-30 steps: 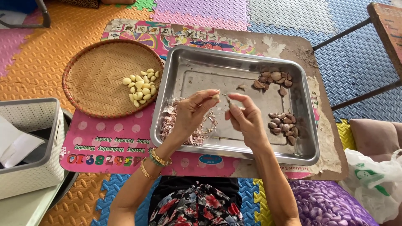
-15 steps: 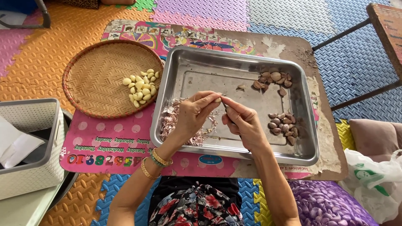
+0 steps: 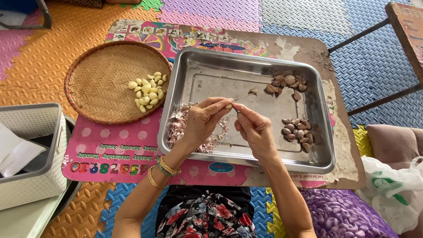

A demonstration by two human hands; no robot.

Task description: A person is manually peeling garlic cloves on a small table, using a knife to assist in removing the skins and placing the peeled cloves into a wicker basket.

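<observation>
The metal tray (image 3: 194, 66) is the main thing here. Over its near side, the left hand (image 3: 203, 121) pinches one small garlic clove (image 3: 228, 106) between thumb and fingertips. The right hand (image 3: 255, 130) is just beside it, with its fingers pressed together at the clove's tip, as if pulling at the skin. Under the left hand, in the tray's near left corner, lies a pile of pink peels (image 3: 178, 128). On the tray's right side sit two small heaps of garlic with skin on (image 3: 297, 130), so some are left to do. Left of the tray, a round basket (image 3: 97, 83) holds the peeled cloves (image 3: 147, 91), pale and clean. I think the job is about half done. The tray and basket sit on a low desk (image 3: 343, 145).
</observation>
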